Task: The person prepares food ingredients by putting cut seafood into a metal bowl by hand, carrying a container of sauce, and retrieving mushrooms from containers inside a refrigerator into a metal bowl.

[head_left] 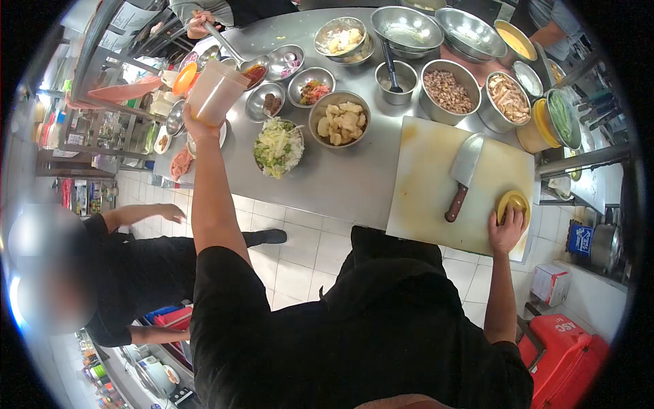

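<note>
My left hand (204, 129) is wrapped round a translucent plastic container (216, 94) with an orange-tinted bottom, raised over the left part of the steel table. A ladle (253, 72) with red sauce, held by another person's hand, is close beside its rim. On the right, my right hand (509, 228) grips a small yellow bowl (514, 200) at the edge of the white cutting board (422, 163). A cleaver (467, 163) with a wooden handle lies on the board, left of that bowl. Near my left forearm stands a bowl of shredded cabbage (278, 146).
Bowls of potato chunks (343, 124), chopped vegetables (311, 88) and onion (287, 63) stand mid-table. Pots of diced meat (449, 90) and sliced meat (508, 101) stand behind the board. A person in black (143, 266) is at my left; another (262, 10) is across the table.
</note>
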The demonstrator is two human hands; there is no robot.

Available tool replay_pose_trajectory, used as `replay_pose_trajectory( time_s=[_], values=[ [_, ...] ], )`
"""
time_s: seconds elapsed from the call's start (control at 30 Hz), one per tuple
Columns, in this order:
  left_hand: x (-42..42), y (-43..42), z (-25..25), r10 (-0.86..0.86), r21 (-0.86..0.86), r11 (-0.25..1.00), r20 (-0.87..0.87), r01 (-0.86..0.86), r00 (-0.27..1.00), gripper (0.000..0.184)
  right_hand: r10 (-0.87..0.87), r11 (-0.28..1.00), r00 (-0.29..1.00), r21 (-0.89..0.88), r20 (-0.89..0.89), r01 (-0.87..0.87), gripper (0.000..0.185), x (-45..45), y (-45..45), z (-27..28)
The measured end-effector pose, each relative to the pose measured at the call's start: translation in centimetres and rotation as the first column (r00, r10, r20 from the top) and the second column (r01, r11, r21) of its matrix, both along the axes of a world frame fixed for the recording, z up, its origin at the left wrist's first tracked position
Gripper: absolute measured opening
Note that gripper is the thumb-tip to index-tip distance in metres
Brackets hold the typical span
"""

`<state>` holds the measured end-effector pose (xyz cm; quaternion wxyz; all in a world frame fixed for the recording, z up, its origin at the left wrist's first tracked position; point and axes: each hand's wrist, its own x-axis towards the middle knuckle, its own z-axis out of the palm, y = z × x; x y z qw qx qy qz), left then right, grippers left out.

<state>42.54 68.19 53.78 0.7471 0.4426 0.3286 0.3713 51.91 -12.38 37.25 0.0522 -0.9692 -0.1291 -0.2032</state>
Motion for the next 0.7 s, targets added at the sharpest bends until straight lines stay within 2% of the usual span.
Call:
replay_pose_trajectory(
  time_s=[0.3,0.5,0.7],
  values=[
    [0.5,-0.9,0.6,0.057,0.026,0.998,0.014,-0.057,0.998,0.06,0.005,1.0,1.0,-0.007,0.002,-0.005,0.052,0.2,0.1,0.2],
    [0.1,0.1,1.3,0.0,0.075,0.997,0.054,-0.004,0.999,0.059,0.019,0.999,1.0,0.026,0.016,-0.02,0.053,0.2,0.6,0.7],
    [0.1,-0.9,2.7,0.031,0.088,0.995,0.058,-0.036,0.998,0.06,-0.006,1.0,1.0,0.015,0.001,0.006,0.054,0.2,0.3,0.3]
  ],
)
